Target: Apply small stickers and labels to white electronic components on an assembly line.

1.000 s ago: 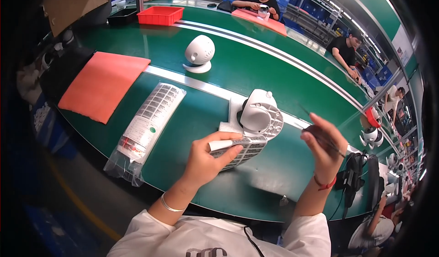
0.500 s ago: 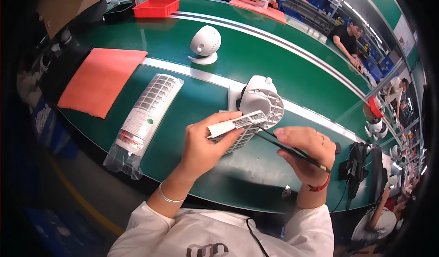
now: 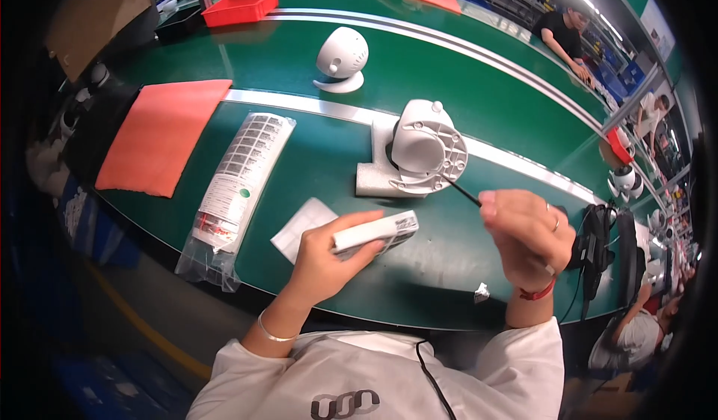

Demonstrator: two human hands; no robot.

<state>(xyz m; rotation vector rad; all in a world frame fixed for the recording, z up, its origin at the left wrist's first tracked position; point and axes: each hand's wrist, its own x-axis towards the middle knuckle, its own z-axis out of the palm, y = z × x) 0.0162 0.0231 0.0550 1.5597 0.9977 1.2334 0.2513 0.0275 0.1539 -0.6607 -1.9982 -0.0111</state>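
Head view. Left hand (image 3: 329, 259) clenched around a flat white strip (image 3: 375, 233), long axis running left-right and slightly up toward the right hand; its free end sticks out past the thumb. Right hand (image 3: 527, 237) closed in a pinch on a thin black tool (image 3: 462, 192). The tool's shaft points up and to the left, away from the right hand, and its tip touches, or all but touches, the lower rim of the white round housing (image 3: 426, 151).

The housing lies tilted on a white foam block (image 3: 374, 181), just beyond both hands on the green desk (image 3: 486, 113); the right hand is the nearer. A white paper slip (image 3: 303, 225) lies left of the left hand, a bagged label sheet (image 3: 235, 188) further left. A second white round unit (image 3: 342, 57) stands well beyond.
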